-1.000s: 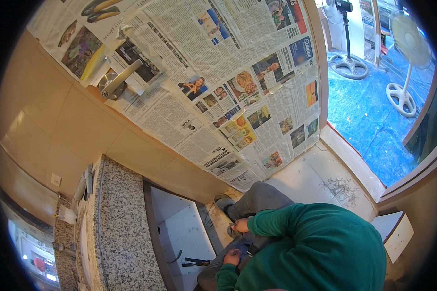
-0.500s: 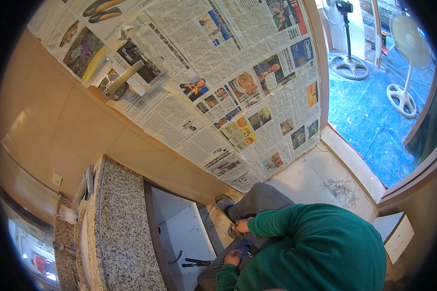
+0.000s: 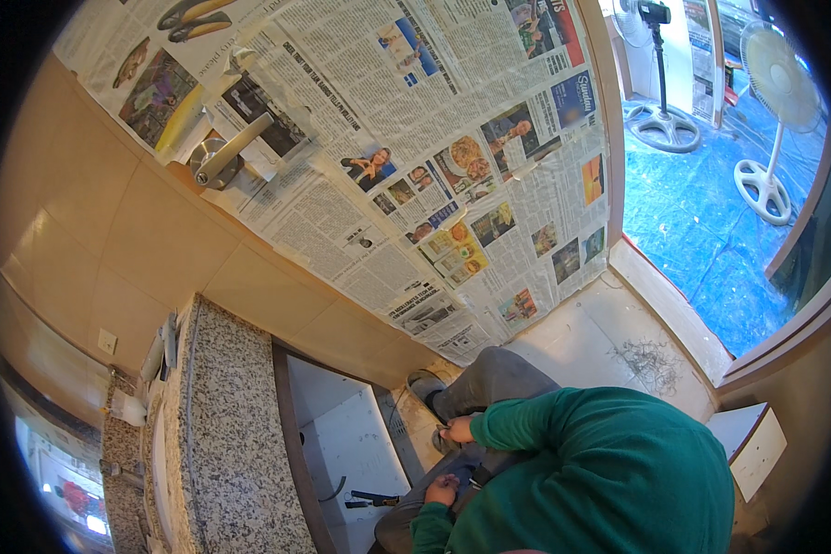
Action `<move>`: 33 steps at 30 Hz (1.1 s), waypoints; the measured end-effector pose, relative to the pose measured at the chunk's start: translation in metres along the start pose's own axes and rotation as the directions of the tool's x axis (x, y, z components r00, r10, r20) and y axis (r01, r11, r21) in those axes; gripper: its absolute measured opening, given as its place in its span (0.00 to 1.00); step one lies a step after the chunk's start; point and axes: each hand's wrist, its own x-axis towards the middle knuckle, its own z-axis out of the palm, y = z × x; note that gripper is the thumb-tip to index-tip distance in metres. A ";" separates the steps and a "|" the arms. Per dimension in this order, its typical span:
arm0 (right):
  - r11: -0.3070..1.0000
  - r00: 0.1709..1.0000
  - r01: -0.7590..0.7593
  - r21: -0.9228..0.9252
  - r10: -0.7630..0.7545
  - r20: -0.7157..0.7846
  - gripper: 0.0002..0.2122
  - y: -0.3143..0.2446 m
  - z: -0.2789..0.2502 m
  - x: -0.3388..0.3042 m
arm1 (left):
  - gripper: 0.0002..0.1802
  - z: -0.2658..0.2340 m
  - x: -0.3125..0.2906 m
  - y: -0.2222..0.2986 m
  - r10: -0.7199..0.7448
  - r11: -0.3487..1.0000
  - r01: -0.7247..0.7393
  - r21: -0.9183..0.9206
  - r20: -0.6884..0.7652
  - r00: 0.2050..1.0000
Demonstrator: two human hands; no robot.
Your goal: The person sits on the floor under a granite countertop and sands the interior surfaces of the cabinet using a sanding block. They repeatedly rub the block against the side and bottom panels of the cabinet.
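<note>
My right hand (image 3: pixel 458 429), at the end of a green sleeve (image 3: pixel 526 423), is closed in front of my bent knee (image 3: pixel 494 379). Its fingers are pinched together, and whatever small thing they may hold is too tiny to name. Lower and to the left, my left hand (image 3: pixel 441 490) is curled over my thigh; what lies in its fingers is hidden. A short black item (image 3: pixel 480 476) shows beside it. Left of that hand, a black tool with two prongs or handles (image 3: pixel 371 499) lies against an open white cabinet (image 3: pixel 342 434). One dark shoe (image 3: pixel 425 385) stands on the tiles.
A speckled granite counter (image 3: pixel 240 425) stands on the left. Ahead is a door covered with newspaper (image 3: pixel 388 175), its lever handle (image 3: pixel 235 152) sticking out. Thin dark strands (image 3: pixel 651 365) lie on the floor. Blue sheeting (image 3: pixel 683 231) and stand fans (image 3: pixel 667 129) are beyond the doorway.
</note>
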 end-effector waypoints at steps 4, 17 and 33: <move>0.999 0.999 -0.027 0.022 0.028 -0.047 0.34 -0.002 -0.001 -0.008 | 0.24 -0.001 -0.003 0.007 -0.039 0.999 0.038 0.034 0.009 0.999; 0.998 0.998 -0.065 -0.020 0.065 0.024 0.36 -0.004 -0.004 -0.005 | 0.26 -0.001 0.004 0.002 -0.026 0.998 0.026 0.054 0.012 1.000; 0.998 0.998 0.010 -0.063 -0.014 -0.059 0.35 0.003 0.003 0.004 | 0.24 -0.001 0.000 0.005 -0.016 1.000 0.016 -0.006 -0.004 1.000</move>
